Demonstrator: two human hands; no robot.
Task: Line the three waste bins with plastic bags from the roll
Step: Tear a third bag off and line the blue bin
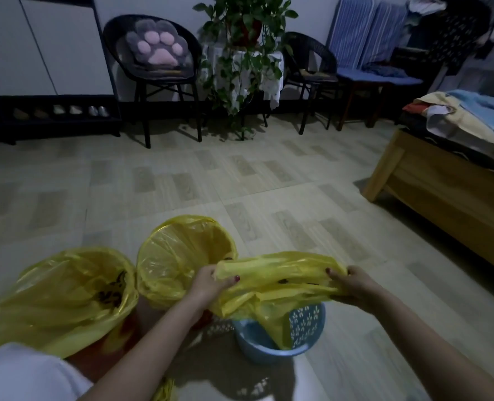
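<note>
Three bins stand on the floor in front of me. The left bin (63, 299) and the middle bin (182, 256) each have a yellow bag folded over the rim. A blue perforated bin (306, 328) stands at the right. Above it I hold a yellow plastic bag (280, 282) stretched open by its mouth, its lower end hanging into the blue bin. My left hand (208, 285) grips the bag's left edge and my right hand (352, 285) grips its right edge. A bit of yellow plastic (164, 390), perhaps the roll, shows at the bottom edge.
A wooden bed frame (442, 195) with bedding stands at the right. Two dark chairs, one (156, 73) with a paw cushion, and a potted plant (242, 53) line the far wall. A shoe rack (49, 114) is at the back left. Tiled floor (240, 183) lies between.
</note>
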